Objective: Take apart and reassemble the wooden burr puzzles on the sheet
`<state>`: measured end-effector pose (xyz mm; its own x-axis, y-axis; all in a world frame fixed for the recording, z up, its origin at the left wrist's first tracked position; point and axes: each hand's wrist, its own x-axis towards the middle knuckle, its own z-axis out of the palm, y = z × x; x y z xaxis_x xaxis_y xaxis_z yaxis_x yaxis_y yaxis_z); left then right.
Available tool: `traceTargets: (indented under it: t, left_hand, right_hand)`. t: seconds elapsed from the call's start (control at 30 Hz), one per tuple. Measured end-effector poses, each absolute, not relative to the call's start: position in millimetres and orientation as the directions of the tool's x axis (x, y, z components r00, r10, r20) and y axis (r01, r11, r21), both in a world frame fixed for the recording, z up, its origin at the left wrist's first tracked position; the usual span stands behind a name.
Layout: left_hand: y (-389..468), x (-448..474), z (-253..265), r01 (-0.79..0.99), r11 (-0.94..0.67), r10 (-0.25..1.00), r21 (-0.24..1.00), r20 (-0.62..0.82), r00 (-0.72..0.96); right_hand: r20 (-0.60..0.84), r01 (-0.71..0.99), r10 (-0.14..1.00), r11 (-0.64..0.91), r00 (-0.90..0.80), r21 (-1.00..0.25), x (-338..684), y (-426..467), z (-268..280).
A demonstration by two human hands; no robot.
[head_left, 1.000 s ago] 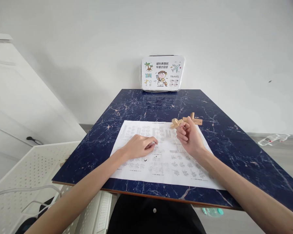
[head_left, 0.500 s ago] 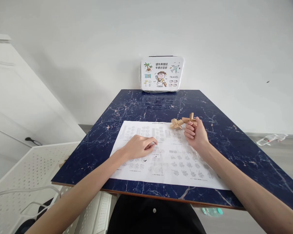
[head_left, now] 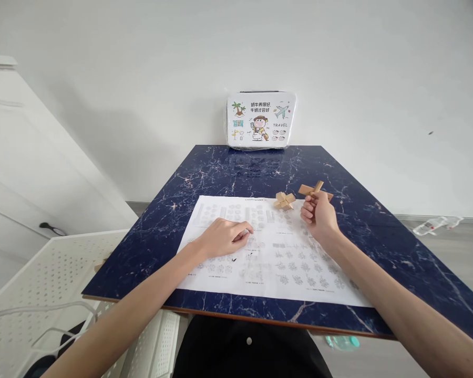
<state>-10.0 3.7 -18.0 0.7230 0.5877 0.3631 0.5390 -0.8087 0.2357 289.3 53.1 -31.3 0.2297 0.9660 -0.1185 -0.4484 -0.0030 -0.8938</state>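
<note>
My left hand (head_left: pixel 225 237) rests on a printed instruction sheet (head_left: pixel 220 281), its fingers loosely curled in and nothing visible in them. Farther right, my right hand (head_left: pixel 322 214) is closed around the lower part of a wooden interlocking puzzle (head_left: pixel 309 190), above the sheet's far right corner. Bars of this puzzle stick out to the left, upward and to the right of the fingers; the rest is hidden by them. Just left of that hand, a second wooden puzzle (head_left: pixel 284 201), made of crossed blocks, sits at the sheet's far edge, apart from the held one.
The blue marbled table (head_left: pixel 228 178) carries a white cartoon-printed case (head_left: pixel 261 119) against the wall. Small dark specks (head_left: pixel 234 260) lie on the sheet. A white perforated rack (head_left: pixel 51 268) with a cable stands at left. Plastic bottles (head_left: pixel 431 226) lie on the floor at right.
My right hand has moved slightly right, away from the resting puzzle, and the held puzzle has turned so its upright bar now leans right. My left hand has stayed in place.
</note>
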Motion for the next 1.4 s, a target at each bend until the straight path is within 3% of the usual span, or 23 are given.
traceTargets:
  t: [0.17, 0.27, 0.4, 0.6, 0.8, 0.97, 1.2, 1.4]
  left_hand:
    - [2.5, -8.7, -19.0, 0.562, -0.777, 0.629, 0.285, 0.401, 0.666]
    - [2.3, -6.7, -15.3, 0.57, -0.705, 0.709, 0.421, 0.441, 0.551]
    - [4.7, -4.9, -8.5, 0.519, -0.629, 0.777, 0.579, 0.479, 0.408]
    - [6.0, -4.4, -8.7, 0.431, -0.671, 0.741, 0.604, 0.52, 0.425]
    - [-0.7, -4.5, -1.2, 0.375, -0.664, 0.708, 0.647, 0.383, 0.593]
    - [-4.5, -3.9, 5.3, 0.371, -0.708, 0.653, 0.6, 0.357, 0.669]
    - [-3.3, -4.4, 4.2, 0.399, -0.697, 0.686, 0.596, 0.39, 0.615]
    - [-2.8, -5.4, 2.3, 0.414, -0.694, 0.695, 0.59, 0.399, 0.598]
  right_hand:
    - [0.11, -0.217, 0.973, 0.154, 0.203, -0.964, 271.3, 31.2, -13.7]
    - [0.211, -0.052, 0.977, 0.212, 0.03, -0.976, 260.3, 15.7, -5.2]
    - [0.185, 0.087, 0.956, 0.209, -0.229, -0.974, 252.2, 4.3, -6.1]
    - [0.114, 0.232, 0.845, 0.269, -0.522, -0.935, 246.6, -2.2, -8.7]
    - [0.069, 0.252, 0.772, 0.289, -0.632, -0.924, 246.0, -7.7, -1.7]
    - [0.059, 0.21, 0.676, 0.308, -0.735, -0.928, 247.0, -7.1, -3.3]
    - [0.072, 0.234, 0.729, 0.31, -0.681, -0.922, 245.2, -6.3, -3.5]
    - [0.069, 0.229, 0.702, 0.321, -0.709, -0.919, 245.1, -5.3, -4.8]
